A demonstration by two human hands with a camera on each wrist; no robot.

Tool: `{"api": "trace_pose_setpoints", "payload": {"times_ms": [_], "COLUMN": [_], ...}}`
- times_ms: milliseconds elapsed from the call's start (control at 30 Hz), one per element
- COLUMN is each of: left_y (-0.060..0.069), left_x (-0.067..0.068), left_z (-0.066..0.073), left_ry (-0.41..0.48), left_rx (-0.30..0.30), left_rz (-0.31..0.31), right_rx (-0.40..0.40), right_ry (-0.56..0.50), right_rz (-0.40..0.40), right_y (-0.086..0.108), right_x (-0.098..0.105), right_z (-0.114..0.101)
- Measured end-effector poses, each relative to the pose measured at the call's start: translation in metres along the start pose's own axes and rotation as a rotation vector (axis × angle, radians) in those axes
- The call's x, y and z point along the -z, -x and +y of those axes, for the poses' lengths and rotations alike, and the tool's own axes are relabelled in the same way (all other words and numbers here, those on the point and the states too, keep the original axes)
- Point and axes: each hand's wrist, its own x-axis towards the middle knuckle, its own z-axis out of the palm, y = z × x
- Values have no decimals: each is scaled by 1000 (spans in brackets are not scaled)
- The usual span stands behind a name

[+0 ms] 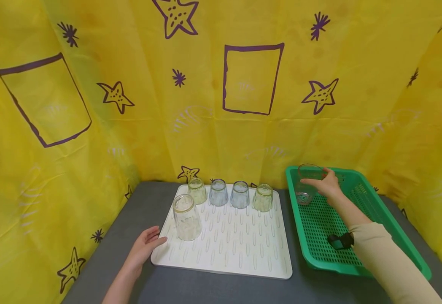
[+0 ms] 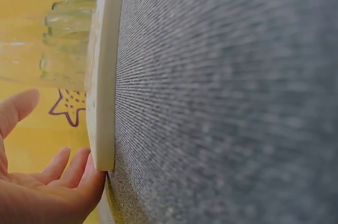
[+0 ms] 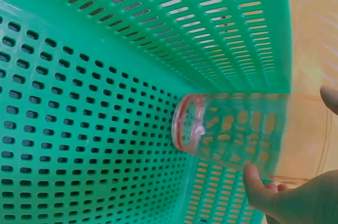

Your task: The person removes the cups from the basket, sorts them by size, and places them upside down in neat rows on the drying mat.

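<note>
At the back left corner of the green plastic basket (image 1: 357,270), my right hand (image 1: 325,183) holds a tall clear drinking glass (image 3: 237,129) with a pinkish tint. Thumb and fingers lie on either side of its upper part, and the glass stands wide end up, its lower end inside the basket. My left hand (image 1: 145,247) is at the left edge of the white ribbed tray (image 1: 240,259), fingers relaxed, fingertips touching the tray's corner in the left wrist view. Close by on the tray stands a tall clear glass (image 1: 188,221), narrow end up.
Along the tray's back edge stand short tinted glasses: a green one (image 1: 197,192), two blue ones, and another green one (image 1: 262,198). The right wrist's black strap (image 1: 340,241) shows above the basket. A yellow patterned curtain (image 1: 251,139) hangs behind the grey table (image 1: 190,287).
</note>
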Motion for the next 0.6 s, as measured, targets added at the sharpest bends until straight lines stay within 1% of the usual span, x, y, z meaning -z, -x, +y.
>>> {"api": "trace_pose_setpoints", "payload": {"times_ms": [167, 300, 600], "left_y": [-4, -5, -6], "left_x": [1, 1, 0], "left_z": [0, -1, -6], "left_ry": [-2, -2, 4], "left_rx": [18, 14, 3], "left_rz": [-12, -17, -17], "right_rx": [2, 5, 4], "right_ry": [23, 37, 7], "right_rz": [12, 18, 29], "right_y": [-3, -4, -4], "right_x": [-2, -3, -3], "right_z": [0, 0, 2]}}
